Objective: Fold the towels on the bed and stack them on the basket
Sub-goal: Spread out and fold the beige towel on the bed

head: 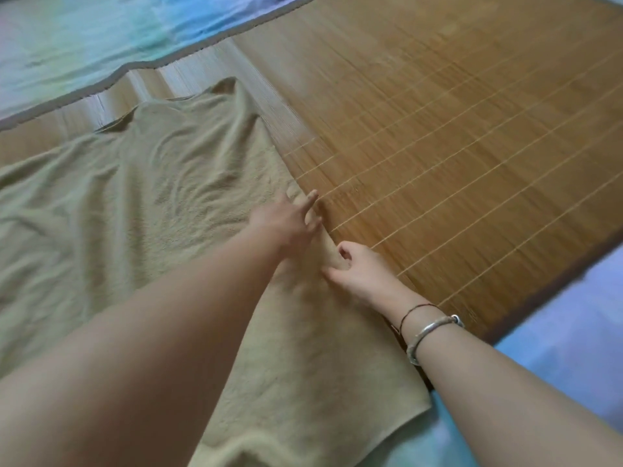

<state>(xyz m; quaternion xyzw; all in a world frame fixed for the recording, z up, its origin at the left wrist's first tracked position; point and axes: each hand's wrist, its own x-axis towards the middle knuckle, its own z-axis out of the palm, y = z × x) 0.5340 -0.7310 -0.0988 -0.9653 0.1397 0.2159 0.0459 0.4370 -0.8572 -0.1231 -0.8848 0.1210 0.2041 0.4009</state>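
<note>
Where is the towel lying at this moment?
In the head view the beige towel lies spread over the left part of the bamboo mat, its right edge under the left hand and right hand.
</note>
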